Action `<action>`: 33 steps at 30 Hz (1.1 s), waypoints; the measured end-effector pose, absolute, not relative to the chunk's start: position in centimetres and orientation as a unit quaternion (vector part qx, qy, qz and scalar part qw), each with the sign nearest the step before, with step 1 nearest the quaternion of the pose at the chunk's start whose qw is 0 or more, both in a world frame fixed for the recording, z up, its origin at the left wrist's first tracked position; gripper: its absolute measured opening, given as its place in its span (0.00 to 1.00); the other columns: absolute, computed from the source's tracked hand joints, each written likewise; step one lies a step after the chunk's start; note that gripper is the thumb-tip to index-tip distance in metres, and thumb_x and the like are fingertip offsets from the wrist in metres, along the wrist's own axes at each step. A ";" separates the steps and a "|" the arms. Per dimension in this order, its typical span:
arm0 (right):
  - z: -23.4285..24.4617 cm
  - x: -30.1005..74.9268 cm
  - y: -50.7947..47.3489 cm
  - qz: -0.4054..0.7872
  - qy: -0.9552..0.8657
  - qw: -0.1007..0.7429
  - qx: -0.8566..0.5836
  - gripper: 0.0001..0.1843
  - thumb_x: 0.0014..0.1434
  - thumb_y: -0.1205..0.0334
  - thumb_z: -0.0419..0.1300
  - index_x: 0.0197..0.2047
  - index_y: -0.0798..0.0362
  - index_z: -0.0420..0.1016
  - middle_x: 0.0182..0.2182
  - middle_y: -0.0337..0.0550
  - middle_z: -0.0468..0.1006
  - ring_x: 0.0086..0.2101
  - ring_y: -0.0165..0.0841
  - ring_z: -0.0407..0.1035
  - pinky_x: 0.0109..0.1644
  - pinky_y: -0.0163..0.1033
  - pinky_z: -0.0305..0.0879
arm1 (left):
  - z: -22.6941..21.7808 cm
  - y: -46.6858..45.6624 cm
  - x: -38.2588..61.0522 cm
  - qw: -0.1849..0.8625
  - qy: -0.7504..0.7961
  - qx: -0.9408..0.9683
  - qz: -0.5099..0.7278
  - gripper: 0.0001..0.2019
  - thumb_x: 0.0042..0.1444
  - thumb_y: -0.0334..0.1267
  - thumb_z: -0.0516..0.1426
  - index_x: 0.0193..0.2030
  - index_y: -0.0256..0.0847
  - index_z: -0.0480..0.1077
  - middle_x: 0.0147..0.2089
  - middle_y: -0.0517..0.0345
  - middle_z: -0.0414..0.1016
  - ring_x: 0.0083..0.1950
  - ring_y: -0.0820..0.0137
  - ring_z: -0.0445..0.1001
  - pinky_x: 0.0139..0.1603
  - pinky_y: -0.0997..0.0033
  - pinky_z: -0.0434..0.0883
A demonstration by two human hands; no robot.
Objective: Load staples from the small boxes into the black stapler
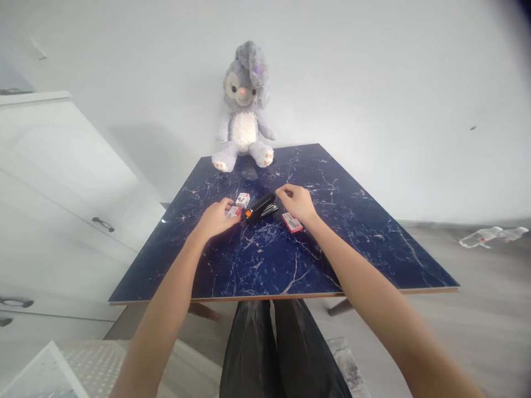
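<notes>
A black stapler (261, 207) with an orange end lies in the middle of the dark blue marble table (365, 232). My left hand (215, 218) is closed over a small red and white box (233, 211) just left of the stapler. A second small box (243, 199) stands behind it. My right hand (296, 202) hovers at the stapler's right end with fingers curled in a pinch; what they hold, if anything, is too small to see. A third red and white box (292, 222) lies flat beside my right wrist.
A grey and white plush rabbit (244, 110) sits at the table's far edge against the white wall. A white cabinet (53, 182) with dark handles stands to the left. A clear plastic bottle (492, 236) lies on the floor at right. My legs (274, 354) are under the table's near edge.
</notes>
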State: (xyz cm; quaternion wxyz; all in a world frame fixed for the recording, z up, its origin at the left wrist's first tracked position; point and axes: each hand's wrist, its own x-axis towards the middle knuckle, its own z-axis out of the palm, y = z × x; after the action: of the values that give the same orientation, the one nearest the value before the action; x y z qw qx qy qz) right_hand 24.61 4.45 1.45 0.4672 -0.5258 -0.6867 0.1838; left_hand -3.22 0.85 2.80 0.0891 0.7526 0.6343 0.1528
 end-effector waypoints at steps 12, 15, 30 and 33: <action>2.6 26.8 5.2 0.105 -0.788 0.271 -0.542 0.20 0.61 0.45 0.56 0.26 0.51 0.74 0.24 0.42 0.77 0.28 0.35 0.68 0.34 0.38 0.59 | 2.4 1.5 -4.5 0.070 0.581 0.800 0.135 0.25 0.56 0.48 0.61 0.59 0.44 0.70 0.55 0.47 0.74 0.53 0.53 0.74 0.54 0.57 0.69; 2.6 27.7 5.5 0.166 -0.820 0.144 -0.529 0.20 0.57 0.41 0.61 0.31 0.50 0.77 0.31 0.45 0.80 0.32 0.38 0.72 0.36 0.39 0.62 | 2.3 1.2 -3.9 0.093 0.587 0.788 0.162 0.27 0.54 0.50 0.62 0.59 0.44 0.68 0.56 0.47 0.74 0.51 0.54 0.75 0.51 0.59 0.70; 4.0 29.1 5.0 0.250 -0.863 -0.009 -0.440 0.41 0.40 0.48 0.73 0.59 0.47 0.73 0.56 0.48 0.76 0.48 0.50 0.74 0.48 0.44 0.71 | 1.4 0.8 -2.4 0.371 0.506 0.754 0.195 0.28 0.47 0.45 0.69 0.54 0.42 0.67 0.42 0.52 0.79 0.40 0.61 0.79 0.39 0.64 0.72; 4.5 30.1 5.0 0.303 -0.829 0.022 -0.470 0.38 0.46 0.43 0.69 0.59 0.47 0.72 0.53 0.47 0.78 0.40 0.43 0.77 0.43 0.43 0.71 | 1.3 0.2 -0.5 0.319 0.498 0.783 0.192 0.25 0.48 0.48 0.68 0.50 0.43 0.68 0.35 0.57 0.76 0.34 0.64 0.77 0.35 0.67 0.69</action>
State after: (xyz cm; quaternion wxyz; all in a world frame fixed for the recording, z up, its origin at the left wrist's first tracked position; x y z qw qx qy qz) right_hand 30.11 5.02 4.54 0.0216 -0.4699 -0.8288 0.3030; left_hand -0.48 0.15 1.26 0.3193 0.7831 0.4978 0.1923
